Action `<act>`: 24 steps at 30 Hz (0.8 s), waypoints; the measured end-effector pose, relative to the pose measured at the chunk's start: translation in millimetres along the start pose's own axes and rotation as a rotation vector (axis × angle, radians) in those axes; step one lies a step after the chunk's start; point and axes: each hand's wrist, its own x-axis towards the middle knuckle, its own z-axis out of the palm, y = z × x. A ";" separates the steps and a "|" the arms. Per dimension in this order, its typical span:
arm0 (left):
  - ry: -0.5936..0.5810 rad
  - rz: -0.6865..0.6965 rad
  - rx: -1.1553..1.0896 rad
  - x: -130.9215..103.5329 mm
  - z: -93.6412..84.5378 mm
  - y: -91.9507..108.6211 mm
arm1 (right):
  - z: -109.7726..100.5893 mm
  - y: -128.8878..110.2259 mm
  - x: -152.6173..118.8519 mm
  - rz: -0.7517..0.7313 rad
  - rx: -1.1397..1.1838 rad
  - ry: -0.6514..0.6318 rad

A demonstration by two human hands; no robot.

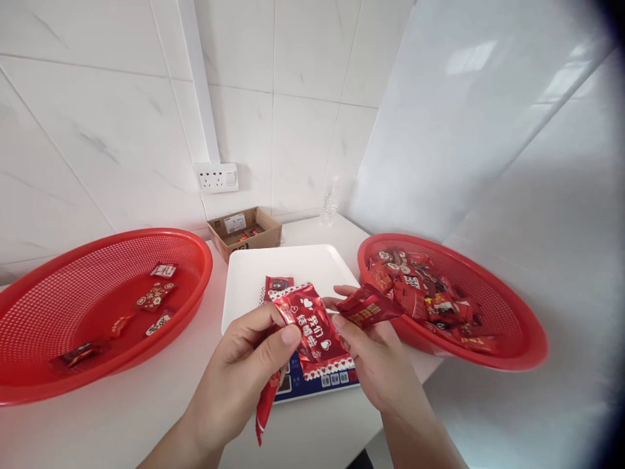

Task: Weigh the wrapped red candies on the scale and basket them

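Observation:
My left hand (244, 365) pinches a red wrapped candy (315, 332) with white hearts and Chinese characters on its wrapper. Another red wrapper (266, 410) pokes out below the left palm. My right hand (375, 358) grips a darker red candy packet (368, 306) with gold lettering, its thumb near the edge of the heart wrapper. Both hands are over a white digital scale (288, 260), whose blue control panel is partly covered. On the scale's pan lies a small red packet (279, 283), half hidden behind the heart candy.
To the left, a red perforated basket (195, 286) holds several scattered candies. At the right, a second red basket (530, 345) has a pile of wrapped candies. A cardboard box (224, 242) with a few packets stands behind the scale, near a clear object (329, 207) and a wall socket (217, 178).

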 end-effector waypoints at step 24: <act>-0.031 0.060 0.092 -2.3 3.4 -3.1 | 8.1 -22.0 -5.9 -0.192 -0.163 -0.044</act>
